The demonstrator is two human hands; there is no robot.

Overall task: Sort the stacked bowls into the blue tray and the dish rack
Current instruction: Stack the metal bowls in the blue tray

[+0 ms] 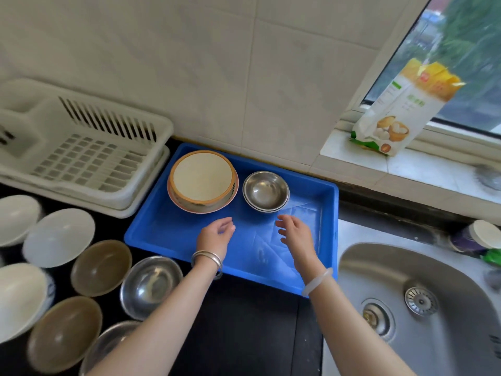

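The blue tray lies on the dark counter in the middle. At its back sit a stack of cream bowls with orange rims and, to their right, a small stack of steel bowls. My left hand and my right hand hover over the tray's front half, both holding nothing, fingers apart. The white dish rack stands at the back left with nothing in it. Several loose bowls sit at the left: white ones, brown ones and steel ones.
A steel sink with its drain fills the lower right. A flour bag leans on the window sill at the upper right. A capped container stands by the sink's far edge. Tiled wall runs behind the tray.
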